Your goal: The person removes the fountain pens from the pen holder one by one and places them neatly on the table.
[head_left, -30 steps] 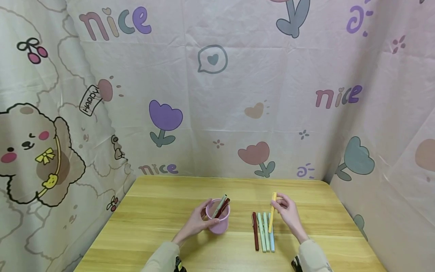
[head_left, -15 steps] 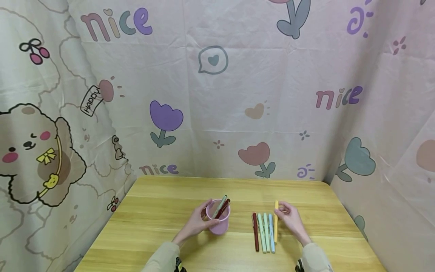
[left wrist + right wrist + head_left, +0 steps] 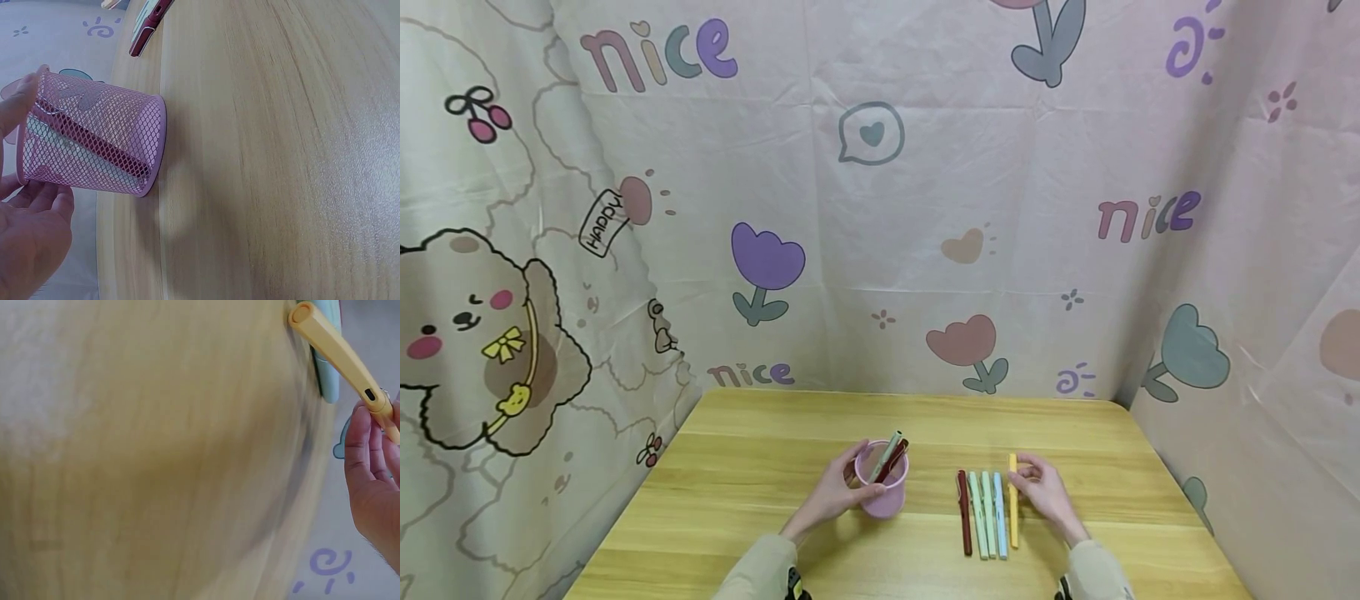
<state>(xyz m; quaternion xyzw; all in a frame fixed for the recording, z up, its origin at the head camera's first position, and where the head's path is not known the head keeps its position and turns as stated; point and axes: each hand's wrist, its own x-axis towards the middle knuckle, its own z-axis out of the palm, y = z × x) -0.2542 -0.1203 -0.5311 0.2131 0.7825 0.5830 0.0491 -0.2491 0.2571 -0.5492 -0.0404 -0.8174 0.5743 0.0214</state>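
Observation:
My left hand grips a pink mesh pen cup around its rim, thumb in front and fingers behind. Inside the cup lean a dark red pen and a pale green pen. My right hand pinches a yellow pen near its upper end, just right of a row of pens. That row holds another dark red pen, two pale green pens and a light blue pen, lying side by side.
Everything is on a wood-grain table. A printed curtain hangs behind the table and along both sides. The table's far edge runs just behind the cup and pens.
The yellow pen in my right hand has moved right and down, from over the light blue pen to beside it. My left hand and the cup stay put.

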